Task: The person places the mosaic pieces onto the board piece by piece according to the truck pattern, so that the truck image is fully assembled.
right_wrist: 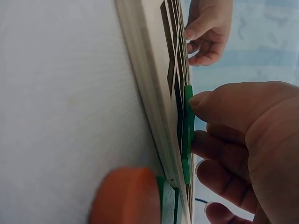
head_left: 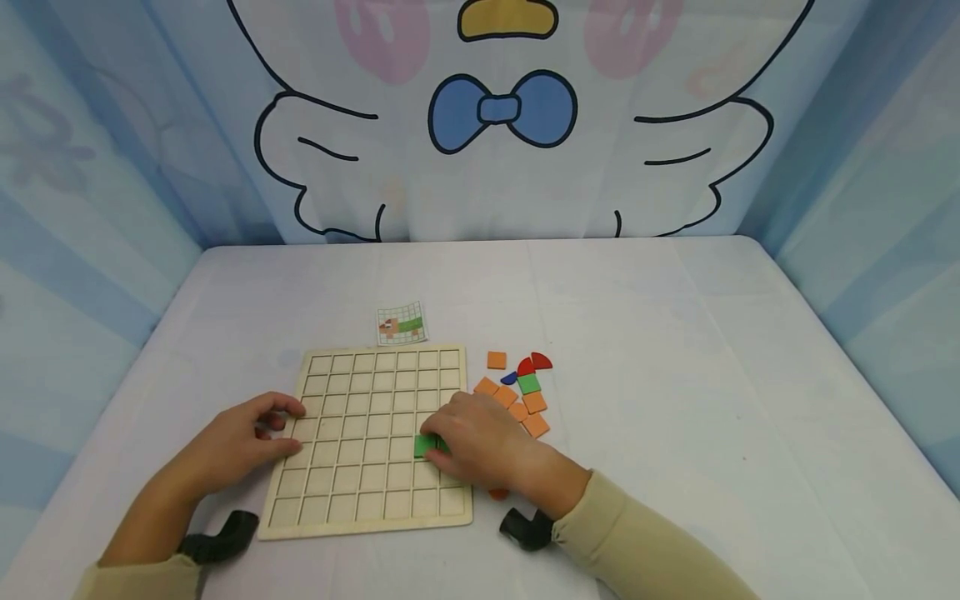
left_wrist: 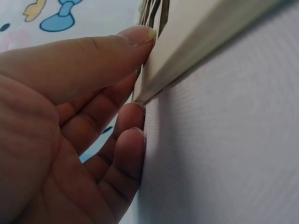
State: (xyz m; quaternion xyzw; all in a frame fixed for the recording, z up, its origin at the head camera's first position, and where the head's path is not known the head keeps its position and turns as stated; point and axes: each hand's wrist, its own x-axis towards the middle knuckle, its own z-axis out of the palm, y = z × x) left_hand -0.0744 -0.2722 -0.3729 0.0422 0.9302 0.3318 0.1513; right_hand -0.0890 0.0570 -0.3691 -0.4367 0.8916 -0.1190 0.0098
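Note:
A pale wooden grid board (head_left: pixel 345 475) lies on the table. My left hand (head_left: pixel 251 437) rests at its left edge, thumb and fingertips touching the rim; the left wrist view shows the thumb (left_wrist: pixel 126 39) on the frame and fingers against its side. My right hand (head_left: pixel 483 442) is over the board's right side, thumb and a finger pinching a green square tile (head_left: pixel 424 446) at the grid cells. In the right wrist view the green tile (right_wrist: pixel 188 130) lies against the board's face under the fingertips. More green shows beside it, partly hidden by the hand.
Right of the board lie several orange square tiles (head_left: pixel 536 402), a green tile (head_left: pixel 528 383), red wedge pieces (head_left: pixel 541 361) and a blue piece (head_left: pixel 509 378). A small pattern card (head_left: pixel 401 325) lies beyond the board. An orange piece (right_wrist: pixel 124 198) looms close to the right wrist camera.

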